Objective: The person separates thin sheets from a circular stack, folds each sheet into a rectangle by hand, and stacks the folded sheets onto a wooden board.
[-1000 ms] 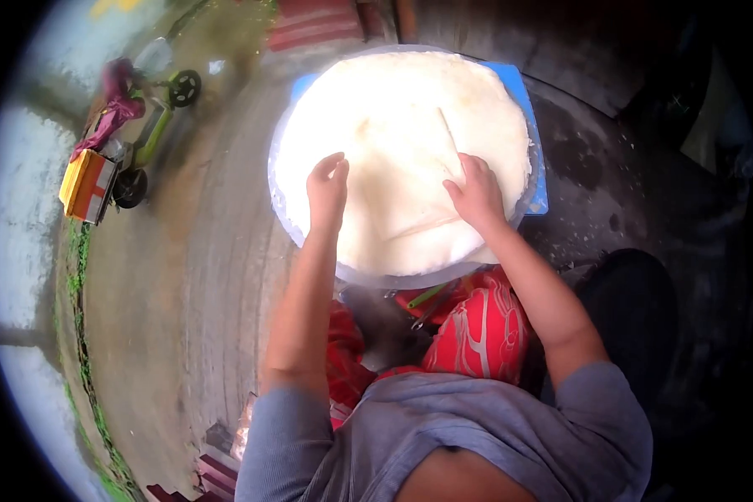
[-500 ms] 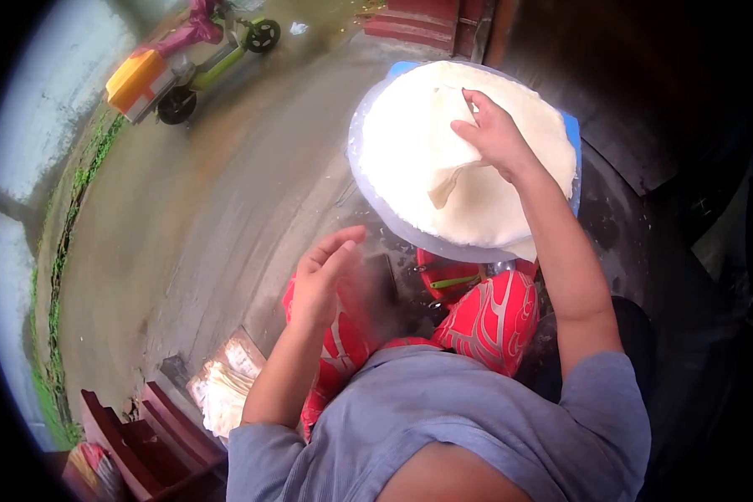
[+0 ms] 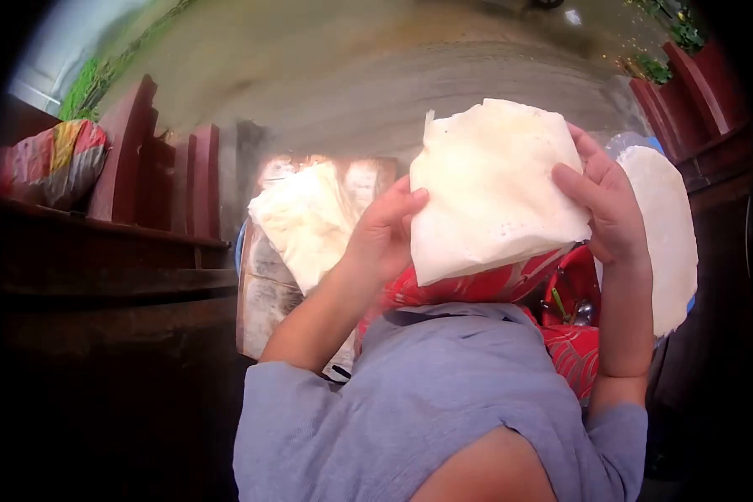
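Apparently we are partway along: one folded pile [image 3: 305, 219] is lying on the board [image 3: 263, 322], its layers uncountable. Right of the board, our left hand [image 3: 385, 233] is clasping one folded white sheet [image 3: 498, 188] — our right hand [image 3: 608, 202] gripping its opposite edge. Farther right of the board, one white round [image 3: 665, 234] is lying flat — seemingly left unfolded.

Your single camera looked forward and down from your head, over your shirt [image 3: 443, 376], with your left hand [image 3: 381, 230] and right hand [image 3: 611, 201] near mid-view and the ground [image 3: 351, 79] farther off; the dark lower left seemed hard to read.
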Action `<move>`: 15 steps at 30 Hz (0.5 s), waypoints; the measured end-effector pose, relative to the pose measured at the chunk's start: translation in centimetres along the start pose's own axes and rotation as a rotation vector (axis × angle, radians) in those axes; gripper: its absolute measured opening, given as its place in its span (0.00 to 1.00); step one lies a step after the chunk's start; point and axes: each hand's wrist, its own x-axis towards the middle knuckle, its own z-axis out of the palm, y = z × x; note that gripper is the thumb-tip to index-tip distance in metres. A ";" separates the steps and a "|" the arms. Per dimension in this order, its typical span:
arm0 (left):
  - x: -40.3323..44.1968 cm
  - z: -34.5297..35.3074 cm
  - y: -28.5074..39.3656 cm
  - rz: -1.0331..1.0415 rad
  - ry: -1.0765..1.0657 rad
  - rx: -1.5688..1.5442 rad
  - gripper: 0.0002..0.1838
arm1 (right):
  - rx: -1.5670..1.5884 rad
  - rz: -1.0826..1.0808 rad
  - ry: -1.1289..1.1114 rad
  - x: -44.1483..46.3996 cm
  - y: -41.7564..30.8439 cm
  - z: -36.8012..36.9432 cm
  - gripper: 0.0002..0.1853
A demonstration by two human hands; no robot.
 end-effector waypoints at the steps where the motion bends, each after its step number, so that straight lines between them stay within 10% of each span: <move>1: -1.3 -1.0 1.2 0.044 0.061 -0.056 0.27 | 0.018 0.026 -0.077 1.9 1.5 1.3 0.30; 9: -10.6 -10.1 10.9 0.542 0.371 0.296 0.30 | 0.087 0.062 -0.492 12.1 11.2 13.8 0.30; 15: -14.3 -23.6 7.3 0.462 0.759 0.492 0.28 | -0.053 0.360 -0.391 12.0 26.8 15.7 0.27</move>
